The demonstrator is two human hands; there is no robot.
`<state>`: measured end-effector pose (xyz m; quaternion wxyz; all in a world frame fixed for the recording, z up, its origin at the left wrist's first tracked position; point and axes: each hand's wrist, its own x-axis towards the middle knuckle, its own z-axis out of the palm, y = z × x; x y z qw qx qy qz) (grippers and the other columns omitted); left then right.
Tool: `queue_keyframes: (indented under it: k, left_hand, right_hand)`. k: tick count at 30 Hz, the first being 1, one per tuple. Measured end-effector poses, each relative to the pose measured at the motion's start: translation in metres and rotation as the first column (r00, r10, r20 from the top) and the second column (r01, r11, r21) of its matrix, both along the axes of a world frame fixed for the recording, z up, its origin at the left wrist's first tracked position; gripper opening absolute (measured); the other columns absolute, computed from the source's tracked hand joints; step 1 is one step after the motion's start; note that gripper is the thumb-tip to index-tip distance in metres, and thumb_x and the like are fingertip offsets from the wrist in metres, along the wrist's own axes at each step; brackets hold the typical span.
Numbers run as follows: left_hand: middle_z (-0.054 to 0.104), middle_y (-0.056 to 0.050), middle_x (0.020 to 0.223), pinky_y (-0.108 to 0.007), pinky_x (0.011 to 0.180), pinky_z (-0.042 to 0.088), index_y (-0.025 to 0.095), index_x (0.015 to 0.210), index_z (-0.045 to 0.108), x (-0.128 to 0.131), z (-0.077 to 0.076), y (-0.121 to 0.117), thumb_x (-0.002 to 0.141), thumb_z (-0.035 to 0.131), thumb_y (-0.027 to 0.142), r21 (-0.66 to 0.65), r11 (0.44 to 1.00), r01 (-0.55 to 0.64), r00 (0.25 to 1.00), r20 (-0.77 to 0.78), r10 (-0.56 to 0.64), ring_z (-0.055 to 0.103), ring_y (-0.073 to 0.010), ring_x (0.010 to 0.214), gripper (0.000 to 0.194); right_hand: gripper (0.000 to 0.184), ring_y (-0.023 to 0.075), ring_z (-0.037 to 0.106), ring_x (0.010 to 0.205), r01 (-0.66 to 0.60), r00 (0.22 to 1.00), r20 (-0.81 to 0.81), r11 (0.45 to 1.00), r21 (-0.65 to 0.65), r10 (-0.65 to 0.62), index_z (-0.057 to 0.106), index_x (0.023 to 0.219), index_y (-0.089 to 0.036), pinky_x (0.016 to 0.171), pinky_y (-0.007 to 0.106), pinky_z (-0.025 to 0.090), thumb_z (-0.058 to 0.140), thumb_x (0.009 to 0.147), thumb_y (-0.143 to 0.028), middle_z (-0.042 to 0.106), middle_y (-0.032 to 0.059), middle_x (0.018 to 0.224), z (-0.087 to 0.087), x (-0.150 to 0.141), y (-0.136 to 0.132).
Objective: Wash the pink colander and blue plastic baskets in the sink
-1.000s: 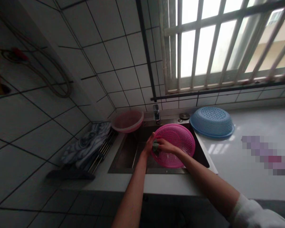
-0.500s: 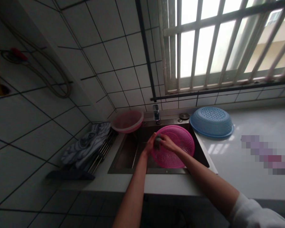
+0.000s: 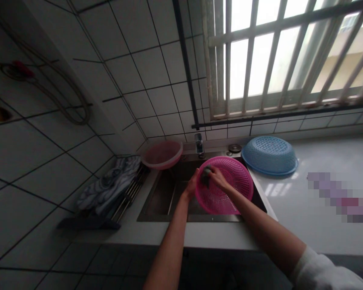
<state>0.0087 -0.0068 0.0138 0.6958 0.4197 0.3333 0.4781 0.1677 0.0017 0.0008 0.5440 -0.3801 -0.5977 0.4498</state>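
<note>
A round bright-pink plastic colander (image 3: 240, 181) is tilted over the steel sink (image 3: 161, 197), its inside facing me. My left hand (image 3: 192, 187) is closed on its left rim, with the fingers partly hidden behind the wall. In my right hand (image 3: 218, 178) is a crumpled grey-green cloth (image 3: 206, 174), pressed against the colander's inner left side. The chrome faucet (image 3: 199, 145) stands just behind the colander. I cannot make out any running water.
A pale pink basin (image 3: 163, 155) sits at the sink's back left corner. An upturned blue basket (image 3: 270, 155) lies on the right counter (image 3: 308, 233), beside a drain stopper (image 3: 234, 148). Striped cloth (image 3: 109, 179) lies over a metal rack (image 3: 128, 197) at left. A barred window (image 3: 278, 28) is above.
The pink colander has shifted slightly right and turned a little in my left hand. My right hand has moved the cloth from the rim to the inner wall.
</note>
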Motion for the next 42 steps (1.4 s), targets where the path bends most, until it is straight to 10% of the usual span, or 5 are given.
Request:
queue_keyframes:
  k: [7,13,20,26,42]
  left_hand:
    - [0.078,-0.007,0.092,-0.037,0.105,0.046,0.014,0.092,0.079,-0.011,-0.005,0.006,0.076,0.081,0.064,-0.003,0.996,-0.094,0.985,-0.145,0.092,0.067,-0.026,0.107,0.052]
    - [0.079,-0.009,0.11,-0.04,0.113,0.041,0.016,0.108,0.079,-0.001,0.0,-0.001,0.081,0.075,0.067,0.045,0.999,0.007,0.999,-0.053,-0.005,0.063,-0.0289,0.122,0.058]
    - [0.079,-0.01,0.104,-0.041,0.111,0.043,0.016,0.102,0.08,-0.006,0.003,-0.002,0.079,0.08,0.062,0.03,0.996,-0.083,0.989,-0.119,0.086,0.064,-0.0309,0.121,0.052]
    - [0.078,-0.01,0.108,-0.041,0.109,0.043,0.015,0.105,0.079,0.001,0.003,-0.002,0.079,0.078,0.066,0.105,0.993,-0.049,0.991,-0.119,0.061,0.064,-0.0286,0.116,0.057]
    - [0.078,-0.01,0.108,-0.04,0.108,0.045,0.015,0.108,0.079,-0.004,0.0,-0.001,0.078,0.076,0.071,0.009,0.999,-0.044,0.995,-0.086,0.045,0.066,-0.0294,0.117,0.063]
  right_hand:
    - [0.015,0.0152,0.054,0.064,-0.416,0.901,0.089,0.905,-0.094,0.424,0.067,0.083,-0.017,0.061,0.025,0.044,0.056,0.076,-0.024,0.067,0.0029,0.078,-0.009,-0.016,-0.012]
    - [0.019,0.0186,0.058,0.074,0.03,0.999,0.046,1.0,0.0,-0.03,0.066,0.085,-0.017,0.069,0.028,0.048,0.055,0.082,-0.033,0.069,0.005,0.085,0.002,0.004,0.002]
    - [0.016,0.0158,0.056,0.064,-0.434,0.888,0.118,0.895,-0.099,0.444,0.067,0.083,-0.016,0.061,0.026,0.045,0.056,0.077,-0.027,0.067,0.0037,0.077,-0.003,-0.008,-0.01]
    - [0.016,0.0184,0.057,0.075,0.008,0.999,0.043,1.0,-0.017,-0.007,0.065,0.082,-0.018,0.07,0.028,0.047,0.055,0.077,-0.03,0.068,0.0036,0.082,0.003,0.008,0.005]
    - [0.016,0.0159,0.055,0.065,-0.247,0.967,0.047,0.968,-0.05,0.249,0.065,0.082,-0.017,0.06,0.025,0.045,0.057,0.078,-0.03,0.066,0.0031,0.076,0.0,-0.004,-0.005]
